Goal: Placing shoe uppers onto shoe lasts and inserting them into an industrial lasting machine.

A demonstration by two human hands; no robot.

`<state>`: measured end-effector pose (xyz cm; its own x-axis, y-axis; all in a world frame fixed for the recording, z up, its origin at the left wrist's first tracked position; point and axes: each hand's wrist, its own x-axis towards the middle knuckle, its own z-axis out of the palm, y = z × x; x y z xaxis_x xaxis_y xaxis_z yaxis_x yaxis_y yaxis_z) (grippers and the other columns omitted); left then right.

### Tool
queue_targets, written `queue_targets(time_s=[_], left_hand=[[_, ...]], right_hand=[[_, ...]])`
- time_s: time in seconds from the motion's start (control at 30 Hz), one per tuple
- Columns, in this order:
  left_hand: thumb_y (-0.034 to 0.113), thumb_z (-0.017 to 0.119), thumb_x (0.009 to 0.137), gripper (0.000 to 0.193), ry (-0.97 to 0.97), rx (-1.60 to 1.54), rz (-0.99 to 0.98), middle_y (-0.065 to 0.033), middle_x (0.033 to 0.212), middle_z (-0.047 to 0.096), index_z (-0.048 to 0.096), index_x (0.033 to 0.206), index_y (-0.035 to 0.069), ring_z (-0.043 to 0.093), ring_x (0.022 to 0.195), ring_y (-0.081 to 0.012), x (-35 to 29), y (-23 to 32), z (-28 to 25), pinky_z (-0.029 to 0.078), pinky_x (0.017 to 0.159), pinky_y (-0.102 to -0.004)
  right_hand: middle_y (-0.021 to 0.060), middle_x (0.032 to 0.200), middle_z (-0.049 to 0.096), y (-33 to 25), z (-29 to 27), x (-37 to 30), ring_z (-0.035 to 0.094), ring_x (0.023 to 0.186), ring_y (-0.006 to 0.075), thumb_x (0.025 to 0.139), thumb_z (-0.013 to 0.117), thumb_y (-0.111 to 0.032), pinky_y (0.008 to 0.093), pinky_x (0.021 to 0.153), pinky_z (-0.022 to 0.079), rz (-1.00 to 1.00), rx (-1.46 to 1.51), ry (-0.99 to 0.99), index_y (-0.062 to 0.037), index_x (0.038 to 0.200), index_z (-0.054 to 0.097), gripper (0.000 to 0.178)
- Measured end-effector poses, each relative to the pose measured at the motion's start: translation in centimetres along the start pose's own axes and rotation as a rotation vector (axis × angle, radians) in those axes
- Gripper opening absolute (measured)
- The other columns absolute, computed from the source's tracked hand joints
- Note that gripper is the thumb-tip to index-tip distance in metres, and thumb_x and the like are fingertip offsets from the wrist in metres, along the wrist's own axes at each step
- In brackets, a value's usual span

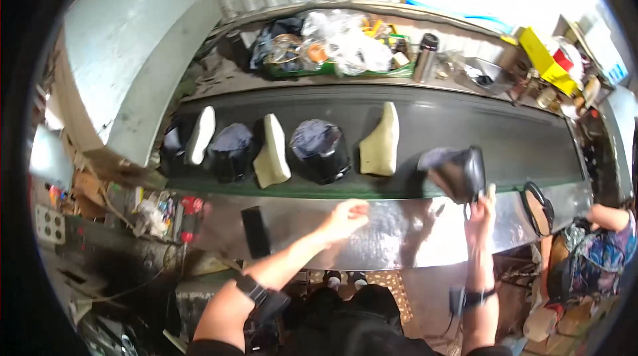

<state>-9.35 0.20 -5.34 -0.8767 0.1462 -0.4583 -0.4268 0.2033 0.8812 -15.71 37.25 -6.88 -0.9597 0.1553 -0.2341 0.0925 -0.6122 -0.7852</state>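
Observation:
My right hand (480,223) grips the lower right edge of a glossy black boot upper (458,173), tilted over the front edge of a dark conveyor belt (531,136). My left hand (344,222) is over the shiny metal ledge (392,236), fingers curled and nothing visible in them. Left of the held upper, a cream wedge-shaped shoe piece (382,143) stands on the belt. Beyond it are a black upper (325,160), a cream piece (272,153), another black upper (230,160) and a narrower cream piece (201,135). A dark upper (173,142) is partly cut off by the machine.
A black phone (256,232) lies on the ledge left. A black-rimmed loop-shaped item (538,208) rests at its right end, near another person (591,256). Behind the belt stand a green tray (299,70) of plastic bags and a metal flask (426,57). A grey machine housing (133,43) covers the belt's left end.

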Motion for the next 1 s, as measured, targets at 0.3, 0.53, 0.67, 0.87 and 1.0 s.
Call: queue_targets(time_s=[0.3,0.53,0.67,0.87,1.0], left_hand=[[0.042,0.087,0.06,0.115,0.501,0.368,-0.159,-0.0268,0.15,0.017,0.02,0.153,0.03,0.024,0.138,-0.0425,21.0,-1.1,5.6,0.026,0.112,-0.0509],[0.03,0.084,0.057,0.124,0.474,0.509,-0.314,-0.0254,0.139,0.027,0.008,0.155,0.038,0.031,0.129,-0.0386,19.7,1.9,6.4,0.029,0.108,-0.0512],[0.027,0.079,0.055,0.098,0.419,0.674,-0.09,-0.0225,0.136,0.035,0.041,0.145,0.025,0.032,0.129,-0.0385,12.3,3.9,3.2,0.027,0.108,-0.0509],[0.022,0.072,0.062,0.055,0.288,1.247,0.975,-0.0195,0.13,0.041,0.059,0.115,0.014,0.036,0.126,-0.0358,-1.3,1.1,2.1,0.026,0.103,-0.0512],[0.02,0.067,0.067,0.043,0.253,1.242,1.431,-0.0099,0.128,0.048,0.061,0.11,0.025,0.038,0.127,-0.0262,-5.1,-3.9,7.1,0.024,0.101,-0.0475]], right_hand=[[0.0032,0.134,0.054,5.7,-6.5,-25.1,0.055,0.12,0.0286,0.096,0.059,-0.016,0.062,0.102,0.044,0.217,0.375,0.507,-0.0249,0.143,0.037,0.053],[-0.0068,0.109,0.058,6.7,-5.4,-28.9,0.059,0.108,0.0188,0.093,0.066,-0.018,0.0622,0.1,0.043,0.18,0.2,0.502,-0.0278,0.132,0.047,0.045],[-0.0001,0.13,0.054,5.8,-5.4,-27.5,0.055,0.119,0.0238,0.096,0.061,-0.018,0.0557,0.092,0.048,0.136,0.089,0.423,-0.0241,0.142,0.035,0.052],[-0.0008,0.11,0.067,5.8,-6.6,-22.6,0.062,0.102,0.0204,0.099,0.048,-0.041,0.0395,0.063,0.048,0.272,0.296,0.495,-0.0197,0.11,0.061,0.027],[-0.0011,0.113,0.067,5.7,-5.8,-19.2,0.061,0.106,0.0206,0.096,0.053,-0.043,0.044,0.076,0.048,0.233,0.259,0.399,-0.0224,0.115,0.063,0.03]])
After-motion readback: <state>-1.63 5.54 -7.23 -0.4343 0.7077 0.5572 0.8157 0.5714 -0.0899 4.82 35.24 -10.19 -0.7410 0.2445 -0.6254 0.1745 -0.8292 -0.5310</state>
